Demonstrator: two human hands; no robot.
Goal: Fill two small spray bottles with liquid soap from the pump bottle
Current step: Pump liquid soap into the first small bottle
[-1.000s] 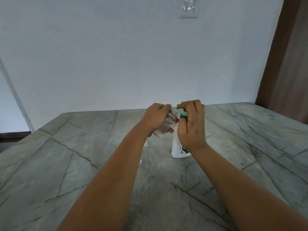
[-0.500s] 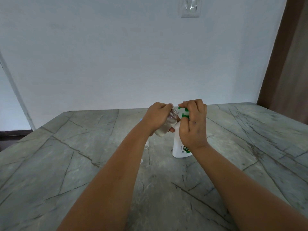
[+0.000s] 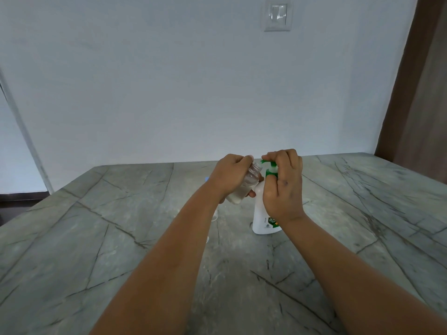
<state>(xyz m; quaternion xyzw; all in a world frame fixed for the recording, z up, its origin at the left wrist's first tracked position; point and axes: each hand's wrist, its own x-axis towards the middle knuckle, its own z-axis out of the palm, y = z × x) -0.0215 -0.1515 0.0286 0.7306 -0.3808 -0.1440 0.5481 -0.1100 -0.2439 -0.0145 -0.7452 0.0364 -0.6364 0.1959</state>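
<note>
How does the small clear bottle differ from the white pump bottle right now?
The small clear plastic bottle is tilted in the left hand, off the table; the white plastic pump bottle stands upright on the grey stone table. The clear one is open-necked; the white one has a green pump under the right hand.

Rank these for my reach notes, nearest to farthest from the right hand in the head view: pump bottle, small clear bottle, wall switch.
1. Pump bottle: under the right hand, touching.
2. Small clear bottle: just left, tilted in the left hand.
3. Wall switch: far up the wall.
</note>
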